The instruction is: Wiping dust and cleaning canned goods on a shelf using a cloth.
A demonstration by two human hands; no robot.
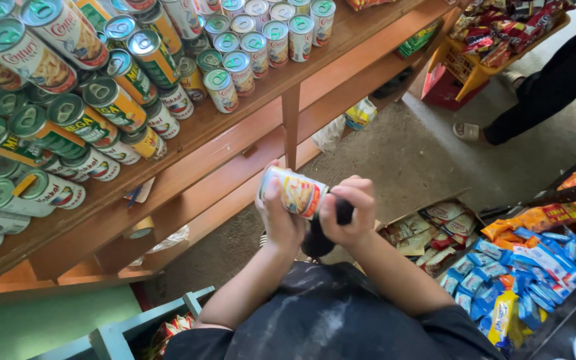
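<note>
My left hand grips a tin can with a white and yellow label, held on its side in front of my chest. My right hand presses a black cloth against the can's right end; the cloth hangs down below my fingers. Both hands are close together above the concrete floor, in front of a wooden shelf.
The wooden shelf at upper left carries several stacked tin cans. A box of snack packets sits at right, with a smaller carton of sachets beside it. Another person's leg and sandal stand at upper right near an orange rack.
</note>
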